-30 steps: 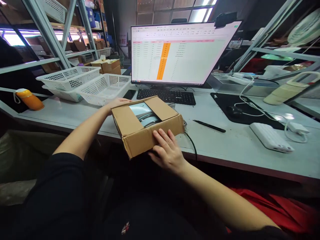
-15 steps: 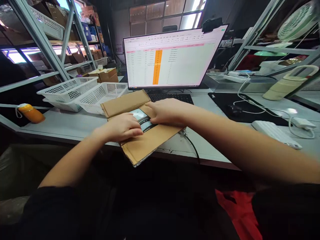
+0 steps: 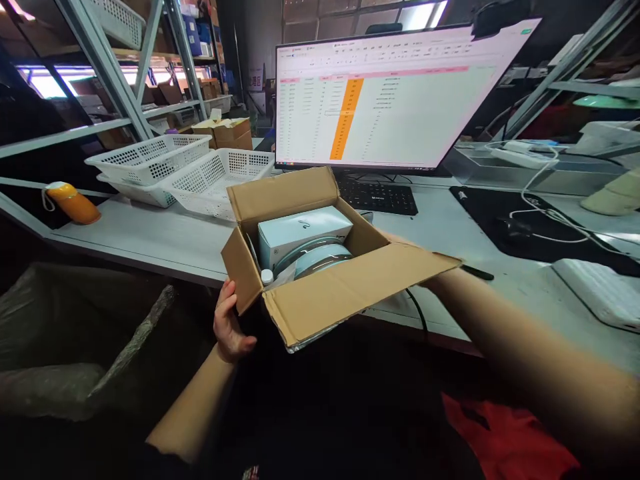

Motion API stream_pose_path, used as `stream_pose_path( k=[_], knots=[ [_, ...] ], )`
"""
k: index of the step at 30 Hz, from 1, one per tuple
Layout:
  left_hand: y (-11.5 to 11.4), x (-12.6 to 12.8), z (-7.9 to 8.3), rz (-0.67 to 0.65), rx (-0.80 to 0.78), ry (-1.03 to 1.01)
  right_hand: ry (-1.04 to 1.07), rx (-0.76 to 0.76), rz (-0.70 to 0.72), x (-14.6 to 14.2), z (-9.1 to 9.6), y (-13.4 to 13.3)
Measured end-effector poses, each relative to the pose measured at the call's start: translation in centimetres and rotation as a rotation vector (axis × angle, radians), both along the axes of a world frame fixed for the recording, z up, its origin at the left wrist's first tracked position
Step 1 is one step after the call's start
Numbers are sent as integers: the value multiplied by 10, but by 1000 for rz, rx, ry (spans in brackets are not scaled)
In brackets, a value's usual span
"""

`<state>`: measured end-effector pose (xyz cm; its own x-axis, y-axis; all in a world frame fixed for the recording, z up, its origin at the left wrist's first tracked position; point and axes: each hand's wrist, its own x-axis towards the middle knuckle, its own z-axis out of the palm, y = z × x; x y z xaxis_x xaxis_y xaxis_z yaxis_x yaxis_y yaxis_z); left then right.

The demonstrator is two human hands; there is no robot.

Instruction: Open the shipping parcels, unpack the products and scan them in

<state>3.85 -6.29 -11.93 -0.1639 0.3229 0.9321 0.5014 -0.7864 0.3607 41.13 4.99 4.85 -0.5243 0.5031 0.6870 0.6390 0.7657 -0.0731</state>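
An open cardboard box rests at the desk's front edge with its flaps spread outward. Inside are a pale blue carton, a round light-blue object with dark curved bands and a small white cap. My left hand is at the box's left side, fingertips against the outside of the short flap, thumb held apart. At the right side, my right hand reaches behind the long front flap. That flap and the box wall hide most of its fingers.
Behind the box stand a monitor and a black keyboard. White perforated baskets and an orange bottle are on the left. A mouse pad, cables and a white device lie on the right.
Both hands have left the box's top and moved to its left and right sides. The flaps now stand wider apart, exposing the contents. The view has shifted closer.
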Motion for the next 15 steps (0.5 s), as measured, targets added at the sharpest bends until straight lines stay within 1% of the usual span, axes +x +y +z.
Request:
stream_pose_path(
  k=[1, 2, 3, 5, 6, 8, 9, 10, 12, 14, 15],
  knots=[
    [1, 1, -1, 23, 0, -10, -40, 11, 5, -2, 1, 0],
    [3, 0, 2, 50, -5, -17, -69, 1, 6, -3, 8, 3],
    [5, -1, 7, 73, -10, -21, -84, -1, -10, -3, 21, 7],
    [9, -8, 24, 104, 9, -16, -106, 36, -87, -4, 58, 18],
    [10, -12, 35, 119, 33, -1, -126, 27, -112, -8, 78, 22],
    [8, -24, 60, 156, 87, 47, -218, -65, -86, -30, 113, 24],
    [6, -29, 73, 162, 99, 90, -290, -128, -36, -48, 125, 22],
    [4, -34, 86, 150, 102, 150, -366, -193, 41, -69, 133, 17],
    [-3, -42, 108, 93, 98, 294, -518, -219, 205, -115, 137, 1],
    [-8, -45, 124, 42, 94, 413, -645, -198, 358, -156, 130, -16],
    [-11, -45, 129, 34, 92, 444, -695, -181, 410, -172, 125, -24]
  ],
)
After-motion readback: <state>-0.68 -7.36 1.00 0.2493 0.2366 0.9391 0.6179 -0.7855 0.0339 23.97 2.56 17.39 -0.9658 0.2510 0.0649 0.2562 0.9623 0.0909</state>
